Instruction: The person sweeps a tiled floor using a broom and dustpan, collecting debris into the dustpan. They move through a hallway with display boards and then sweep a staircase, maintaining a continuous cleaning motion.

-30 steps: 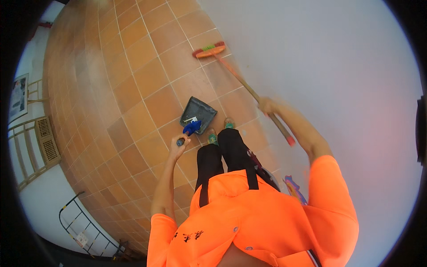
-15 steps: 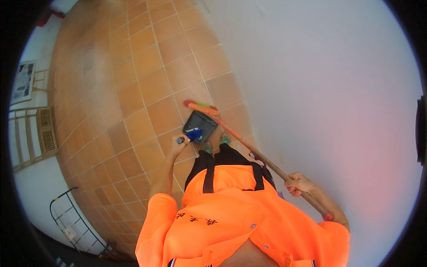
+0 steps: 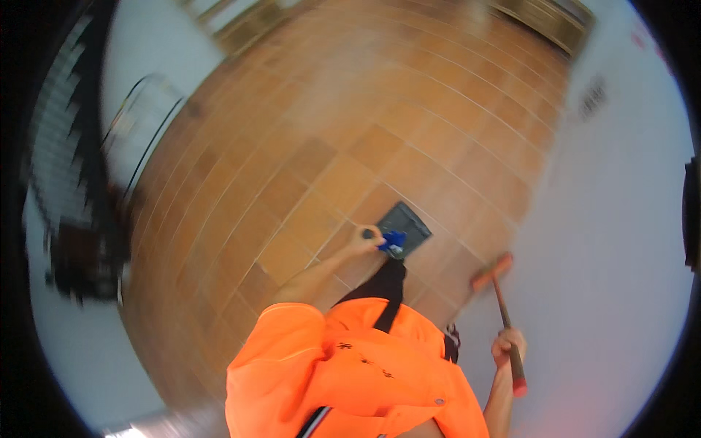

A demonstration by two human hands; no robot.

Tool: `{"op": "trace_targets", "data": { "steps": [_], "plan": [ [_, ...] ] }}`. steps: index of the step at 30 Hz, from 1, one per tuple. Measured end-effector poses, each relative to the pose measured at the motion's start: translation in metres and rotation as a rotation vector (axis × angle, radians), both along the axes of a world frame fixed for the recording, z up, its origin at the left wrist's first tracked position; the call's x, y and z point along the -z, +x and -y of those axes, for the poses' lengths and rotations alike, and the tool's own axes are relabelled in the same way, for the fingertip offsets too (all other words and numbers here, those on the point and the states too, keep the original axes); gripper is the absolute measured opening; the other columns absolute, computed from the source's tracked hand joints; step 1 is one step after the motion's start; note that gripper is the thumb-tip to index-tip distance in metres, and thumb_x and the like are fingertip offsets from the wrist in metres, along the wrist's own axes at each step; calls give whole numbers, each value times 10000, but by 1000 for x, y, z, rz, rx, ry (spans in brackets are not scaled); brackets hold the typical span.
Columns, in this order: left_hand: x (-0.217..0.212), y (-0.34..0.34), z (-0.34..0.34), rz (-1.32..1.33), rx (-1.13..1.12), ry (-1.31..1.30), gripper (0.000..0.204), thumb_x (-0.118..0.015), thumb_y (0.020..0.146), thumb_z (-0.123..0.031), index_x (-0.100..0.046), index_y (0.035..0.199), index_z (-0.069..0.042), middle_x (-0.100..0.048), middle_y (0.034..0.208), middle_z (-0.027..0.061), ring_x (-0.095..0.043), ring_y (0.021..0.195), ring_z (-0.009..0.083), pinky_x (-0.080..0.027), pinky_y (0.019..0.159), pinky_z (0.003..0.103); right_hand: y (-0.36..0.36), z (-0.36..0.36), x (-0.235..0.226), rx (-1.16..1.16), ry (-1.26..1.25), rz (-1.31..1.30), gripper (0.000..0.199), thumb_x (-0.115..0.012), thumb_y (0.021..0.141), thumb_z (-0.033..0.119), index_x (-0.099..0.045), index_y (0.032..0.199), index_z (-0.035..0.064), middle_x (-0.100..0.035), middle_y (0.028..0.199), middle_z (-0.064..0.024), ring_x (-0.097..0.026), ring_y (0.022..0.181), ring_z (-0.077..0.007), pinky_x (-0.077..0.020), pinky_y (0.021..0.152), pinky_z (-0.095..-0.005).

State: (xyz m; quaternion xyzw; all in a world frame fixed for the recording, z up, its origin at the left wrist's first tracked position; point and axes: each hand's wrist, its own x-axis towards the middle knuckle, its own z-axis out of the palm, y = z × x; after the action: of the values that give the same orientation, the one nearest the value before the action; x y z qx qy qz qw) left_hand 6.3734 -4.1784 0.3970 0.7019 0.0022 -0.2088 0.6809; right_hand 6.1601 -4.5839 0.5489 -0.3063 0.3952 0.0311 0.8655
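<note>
While the left hand (image 3: 363,238) is closed around the dustpan's upright handle, the grey dustpan (image 3: 404,225) sits flat on the tiled floor (image 3: 307,146); best kept pressed down. Right hand (image 3: 508,343), clamped on the broom stick, holds the orange broom head (image 3: 491,271) right of the dustpan, near the wall (image 3: 621,255); short strokes toward the dustpan's lip should serve.

I have a single head-worn fisheye view looking steeply down past the orange-clad torso (image 3: 350,372) onto the tiled floor (image 3: 321,160), with both hands close beneath the lens and straight lines bowing toward the dark circular rim.
</note>
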Motion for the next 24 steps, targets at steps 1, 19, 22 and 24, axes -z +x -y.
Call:
{"op": "trace_targets", "data": {
  "steps": [1,19,22,24],
  "plan": [
    [6,-4,3,104,-64,-43,155,-704,699,-124,-577,645,-55,-531,593,-1,-515,499,73,-416,432,219,6,28,31,103,337,4,183,-475,818,72,-397,657,111,-401,570,66,-354,432,-61,-360,393,-178],
    [10,-88,119,332,-789,493,186,-695,650,-250,-587,657,-99,-575,559,60,-579,565,148,-432,546,320,269,70,86,-191,398,-424,168,-580,723,48,-481,606,115,-462,562,34,-427,515,-81,-395,486,-246],
    [13,-83,140,165,-889,423,177,-697,683,-235,-583,676,-99,-561,550,47,-564,516,133,-430,501,299,346,89,110,-241,406,-443,182,-581,717,45,-470,594,120,-444,551,40,-413,508,-78,-383,482,-243],
    [40,-66,149,0,-1013,325,160,-696,710,-208,-579,688,-101,-549,559,37,-548,482,124,-424,454,280,408,112,144,-258,433,-460,192,-582,713,43,-462,586,122,-432,543,43,-404,504,-76,-374,479,-241]
  ]
}}
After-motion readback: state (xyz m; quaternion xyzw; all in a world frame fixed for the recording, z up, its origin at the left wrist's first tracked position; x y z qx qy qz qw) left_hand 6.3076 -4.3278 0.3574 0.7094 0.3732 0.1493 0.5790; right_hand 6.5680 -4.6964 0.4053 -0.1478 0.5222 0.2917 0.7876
